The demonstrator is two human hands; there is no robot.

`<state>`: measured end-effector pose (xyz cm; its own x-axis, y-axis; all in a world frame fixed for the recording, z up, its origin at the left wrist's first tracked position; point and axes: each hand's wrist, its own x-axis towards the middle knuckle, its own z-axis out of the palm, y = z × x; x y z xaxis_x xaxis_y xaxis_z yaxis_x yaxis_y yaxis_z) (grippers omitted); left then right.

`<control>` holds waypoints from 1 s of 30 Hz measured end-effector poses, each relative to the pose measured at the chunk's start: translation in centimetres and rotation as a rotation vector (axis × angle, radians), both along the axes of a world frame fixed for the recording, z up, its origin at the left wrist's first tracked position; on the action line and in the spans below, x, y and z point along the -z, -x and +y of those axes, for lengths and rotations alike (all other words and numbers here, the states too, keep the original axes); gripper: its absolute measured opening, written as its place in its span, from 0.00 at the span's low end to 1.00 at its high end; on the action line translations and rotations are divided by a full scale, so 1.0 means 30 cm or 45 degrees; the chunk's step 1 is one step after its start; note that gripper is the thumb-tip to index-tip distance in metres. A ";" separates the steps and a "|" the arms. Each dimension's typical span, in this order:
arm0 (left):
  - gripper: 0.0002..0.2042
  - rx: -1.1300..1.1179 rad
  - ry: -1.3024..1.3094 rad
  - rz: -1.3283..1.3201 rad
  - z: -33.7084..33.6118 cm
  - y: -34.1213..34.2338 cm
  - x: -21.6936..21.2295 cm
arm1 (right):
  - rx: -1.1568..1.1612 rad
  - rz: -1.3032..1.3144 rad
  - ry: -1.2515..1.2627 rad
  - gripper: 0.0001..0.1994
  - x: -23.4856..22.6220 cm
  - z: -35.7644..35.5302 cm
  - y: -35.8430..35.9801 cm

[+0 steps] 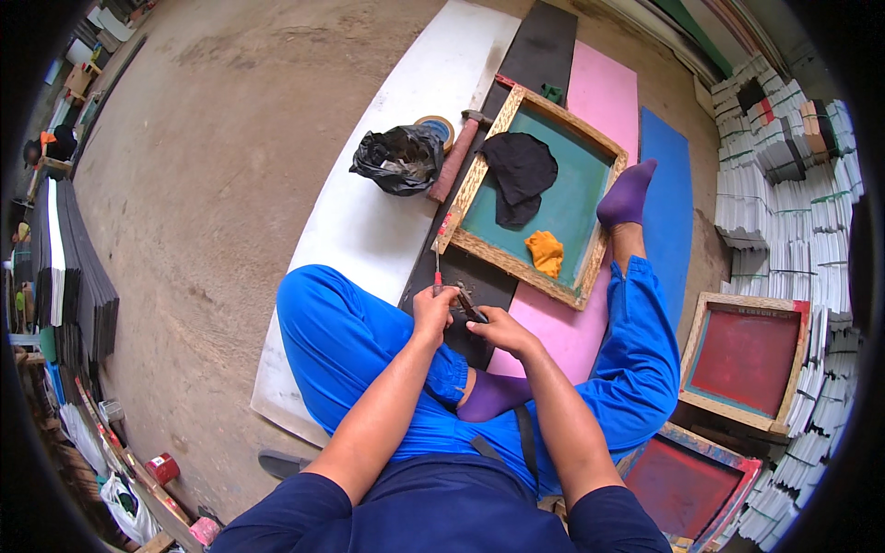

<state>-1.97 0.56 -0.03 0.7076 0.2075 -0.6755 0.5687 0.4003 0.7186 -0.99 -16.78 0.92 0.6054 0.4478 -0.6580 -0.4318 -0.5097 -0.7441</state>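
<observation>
My left hand (432, 313) is closed round a screwdriver with a red handle (438, 277). Its thin shaft points away from me, up to the near left corner of a wooden screen frame (516, 267) with green mesh. Close beside it, my right hand (504, 330) grips a dark tool that looks like pliers (471, 308), its far end by my left fingers. A black cloth (519, 175) and a crumpled yellow cloth (546, 252) lie on the mesh. Left of the frame rests a hammer with a reddish-brown handle (454, 169).
A black plastic bag (398, 160) and a tape roll (435, 130) sit on the white sheet (369, 203). Pink (601, 92) and blue (666, 203) sheets lie alongside. Two red-mesh frames (745, 359) and stacked white bundles (784, 203) stand right. My foot (628, 195) touches the frame's right side.
</observation>
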 end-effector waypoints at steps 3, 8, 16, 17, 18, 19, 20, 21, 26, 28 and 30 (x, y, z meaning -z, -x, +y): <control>0.07 -0.001 -0.068 -0.028 -0.001 0.001 0.007 | -0.062 -0.063 0.054 0.14 -0.039 0.023 -0.011; 0.09 0.031 -0.246 -0.041 -0.013 -0.004 -0.001 | -0.154 -0.219 0.106 0.14 -0.028 0.021 -0.011; 0.15 0.017 -0.314 0.026 -0.025 -0.019 -0.003 | 0.187 0.219 -0.017 0.14 -0.015 -0.049 -0.093; 0.15 0.014 -0.305 0.021 -0.025 -0.018 0.002 | 0.257 0.254 -0.020 0.13 -0.038 -0.050 -0.117; 0.15 0.011 -0.297 0.016 -0.025 -0.015 0.006 | 0.328 0.288 -0.022 0.13 -0.063 -0.052 -0.142; 0.15 0.022 -0.299 0.012 -0.025 -0.015 0.007 | 0.362 0.325 -0.014 0.14 -0.077 -0.057 -0.166; 0.15 0.032 -0.301 0.009 -0.025 -0.013 0.007 | 0.383 0.341 -0.016 0.15 -0.075 -0.063 -0.185; 0.15 0.041 -0.303 0.005 -0.025 -0.013 0.007 | 0.388 0.354 -0.023 0.15 -0.083 -0.068 -0.200; 0.15 0.026 -0.271 0.021 -0.027 -0.023 -0.013 | 0.365 0.445 0.018 0.14 -0.093 -0.067 -0.260; 0.15 0.019 -0.271 0.024 -0.027 -0.023 -0.011 | 0.376 0.494 0.031 0.14 -0.112 -0.060 -0.272; 0.15 0.017 -0.274 0.035 -0.025 -0.024 -0.007 | 0.387 0.550 0.003 0.13 -0.134 -0.055 -0.285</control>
